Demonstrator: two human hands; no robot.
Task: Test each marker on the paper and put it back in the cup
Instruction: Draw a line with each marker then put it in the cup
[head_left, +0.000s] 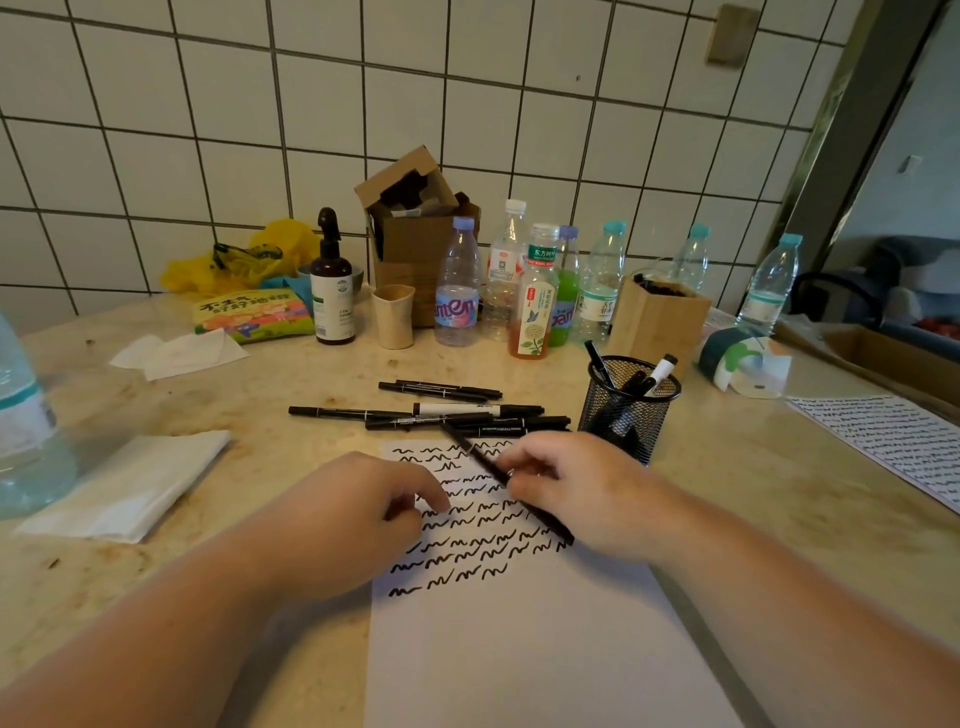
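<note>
- Head view: the right hand (566, 486) pinches a thin black marker (506, 480) between curled fingers and thumb; the marker slants across the paper (519, 639), its far end toward the loose pile and its near end low over the squiggles by the paper's right edge.
- Whether the near end touches the sheet, I cannot tell.
- The left hand (363, 512) rests on the left part of the paper with its fingers loosely curled and holding nothing, the fingertips down on the rows of squiggles.
- The paper lies on the stone table (249, 405) directly in front of the person; its upper half is filled with rows of black wavy marks, and its lower half is blank.
- A loose pile of markers (441, 413) lies on the table just beyond the top edge of the paper, most of them black, one with a white barrel.
- The black mesh cup (626, 405) stands upright just right of the pile, near the paper's top right corner, with a few markers standing in it.
- Behind these stand several plastic bottles (457, 291), a dark spray bottle (332, 291), a beige tumbler (394, 316) and an open cardboard box (415, 228) against the tiled wall.
- A second sheet with squiggles (893, 441) lies at the far right, and folded tissue (130, 486) lies at the left.
</note>
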